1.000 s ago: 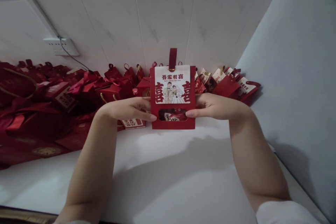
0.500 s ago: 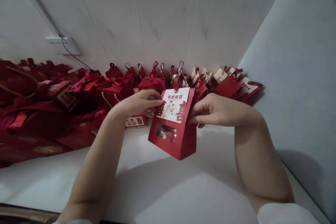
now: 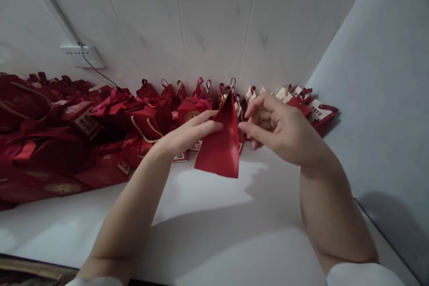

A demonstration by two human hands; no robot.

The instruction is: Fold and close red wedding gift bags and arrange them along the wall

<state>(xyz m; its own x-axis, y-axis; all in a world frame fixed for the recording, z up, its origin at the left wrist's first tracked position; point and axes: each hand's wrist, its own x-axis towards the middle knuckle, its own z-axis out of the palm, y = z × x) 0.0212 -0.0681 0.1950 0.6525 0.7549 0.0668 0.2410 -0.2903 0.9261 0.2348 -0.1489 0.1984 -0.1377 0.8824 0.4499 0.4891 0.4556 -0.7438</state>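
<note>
A red paper gift box (image 3: 221,147) with a pointed top is held above the white tabletop, turned so that its plain narrow side faces me. My left hand (image 3: 191,132) grips it from the left, thumb on the near side, the other fingers partly hidden behind. Just right of the box is my right hand (image 3: 271,127), fingers loosely curled and apart. Its thumb tip comes close to the box's edge; whether it touches I cannot tell. The printed front of the box is turned out of sight.
Red gift boxes with ribbons (image 3: 194,106) line the tiled wall. Larger red bags and boxes (image 3: 50,147) are piled on the left. Small boxes with looped tops (image 3: 321,114) lean at the right, near a pale side panel (image 3: 378,98). A socket (image 3: 82,56) with a cable is on the wall.
The box has turned from its printed, windowed front to its plain side. My left thumb is now on that side, and my right hand has loosened from the box and risen slightly.
</note>
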